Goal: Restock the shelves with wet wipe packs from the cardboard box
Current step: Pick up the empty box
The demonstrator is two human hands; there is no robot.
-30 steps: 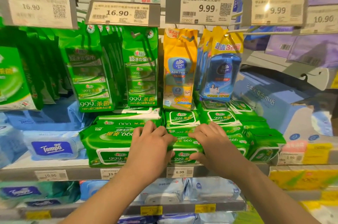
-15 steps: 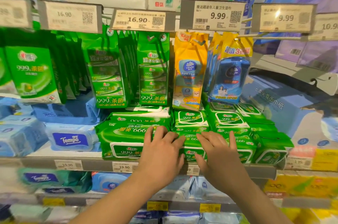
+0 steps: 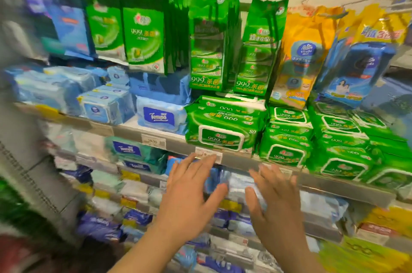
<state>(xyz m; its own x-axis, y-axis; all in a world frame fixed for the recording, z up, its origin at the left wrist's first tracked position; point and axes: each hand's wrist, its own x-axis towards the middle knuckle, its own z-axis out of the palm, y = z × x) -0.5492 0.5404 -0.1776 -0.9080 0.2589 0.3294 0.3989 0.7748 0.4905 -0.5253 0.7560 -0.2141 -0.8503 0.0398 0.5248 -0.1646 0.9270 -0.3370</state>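
Both hands empty below the green wipe packs (image 3: 225,125)
Left hand (image 3: 189,201) and right hand (image 3: 276,203), lower centre, fingers spread, touching nothing; shelf edge (image 3: 334,185) just above

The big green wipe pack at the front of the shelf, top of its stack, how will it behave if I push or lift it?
The big green wipe pack looks soft: its film is creased, so it would probably sag when lifted by one end. The glossy wrap may slide easily over the pack beneath. Lying flat and wide, it seems unlikely to tip or roll. Both hands are off it now.
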